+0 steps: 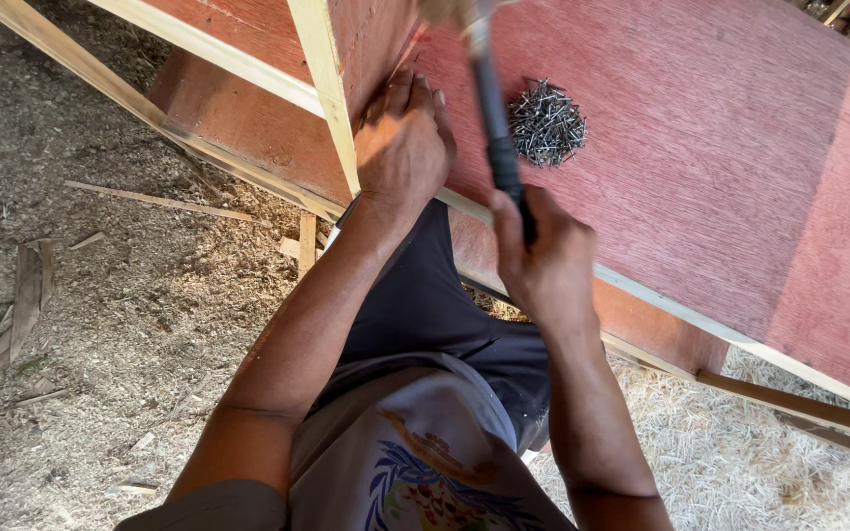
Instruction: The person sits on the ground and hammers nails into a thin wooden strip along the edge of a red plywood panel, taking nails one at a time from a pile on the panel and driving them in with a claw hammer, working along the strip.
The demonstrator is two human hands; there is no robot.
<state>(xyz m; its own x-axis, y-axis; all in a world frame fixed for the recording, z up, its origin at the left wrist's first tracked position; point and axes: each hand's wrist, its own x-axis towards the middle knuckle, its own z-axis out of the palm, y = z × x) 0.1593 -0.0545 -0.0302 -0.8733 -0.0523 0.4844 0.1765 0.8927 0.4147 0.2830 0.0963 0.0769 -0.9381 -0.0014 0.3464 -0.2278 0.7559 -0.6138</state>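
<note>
The hammer (pixel 492 98) was gripped at its dark handle by the clenched right hand (pixel 541 258), long axis running up and away, head just beyond the left hand (pixel 403 143), pressed flat on the red plywood panel (pixel 720 167). Loose nails (pixel 545 123) lay near.

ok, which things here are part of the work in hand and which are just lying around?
In use:
- hammer, held in the right hand
- red plywood panel with its pale wooden edging strip, where the left hand rests
- pile of nails on the panel, within reach

Lying about:
- loose wood strips on the ground
- offcuts at the left
- sawdust
</note>
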